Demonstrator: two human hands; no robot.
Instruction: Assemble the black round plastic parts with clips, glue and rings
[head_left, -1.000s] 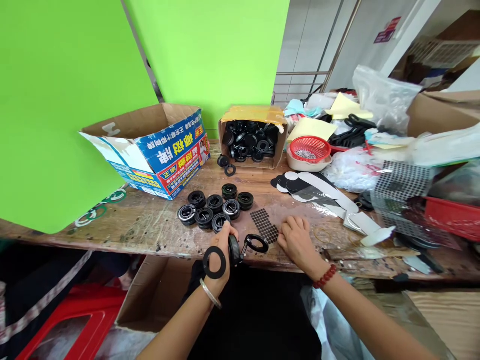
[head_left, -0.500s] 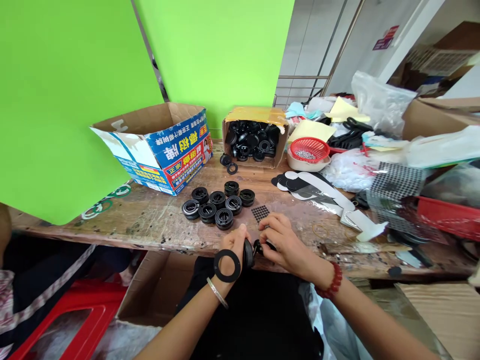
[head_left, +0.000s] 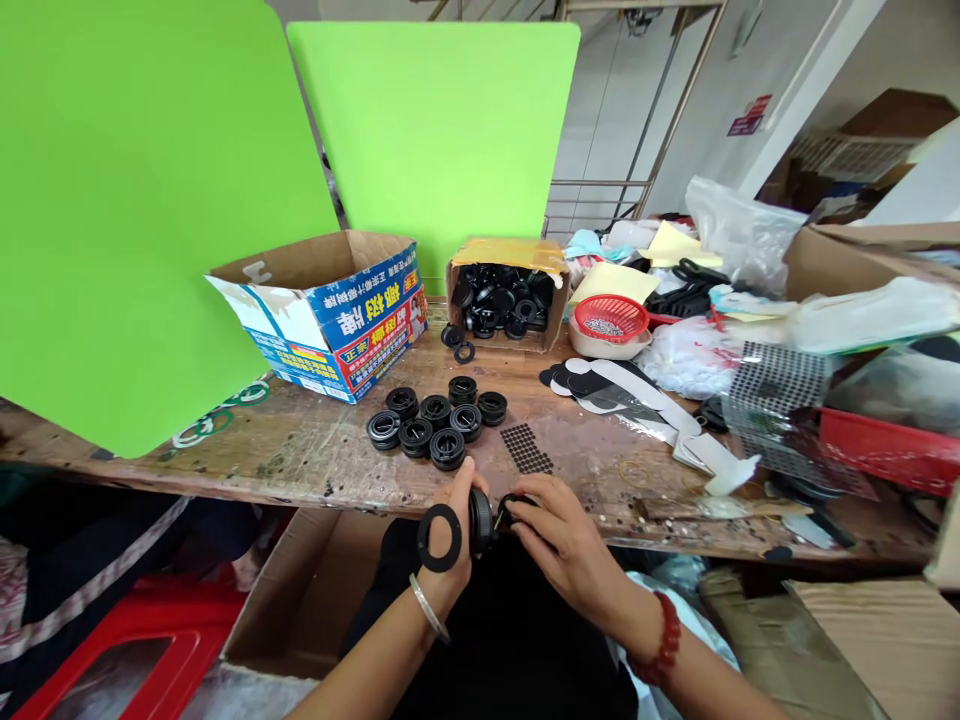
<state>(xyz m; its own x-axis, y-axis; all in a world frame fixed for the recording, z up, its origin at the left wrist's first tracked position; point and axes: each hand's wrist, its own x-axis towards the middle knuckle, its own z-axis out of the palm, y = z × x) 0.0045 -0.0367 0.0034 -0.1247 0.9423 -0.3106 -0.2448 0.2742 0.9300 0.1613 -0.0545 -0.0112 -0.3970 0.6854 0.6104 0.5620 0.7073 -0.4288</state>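
Observation:
My left hand point(head_left: 459, 492) is closed around a thick black ridged disc point(head_left: 480, 518), held on edge just off the table's front edge. A flat black ring point(head_left: 425, 552) lies against the back of that hand, near the wrist. Facing the disc, my right hand point(head_left: 566, 535) pinches a small black round part point(head_left: 511, 503) by its rim; the fingers partly hide it. A thin light line shows between the two parts, too small to name. Several finished-looking black round pieces point(head_left: 448, 449) sit grouped on the table beyond. Beside them is a sheet of small black dots point(head_left: 526, 448).
A blue printed carton point(head_left: 315, 325) stands at left, and a tipped box point(head_left: 555, 335) of black parts at the back. Right of it are a red basket point(head_left: 613, 318), black and white cut-outs point(head_left: 622, 385) and bagged clutter. A red stool point(head_left: 142, 610) stands below, near another person's leg.
The view has tilted upward a little. My right hand has rotated, showing more of the small black part against the disc. More of the dot sheet is uncovered.

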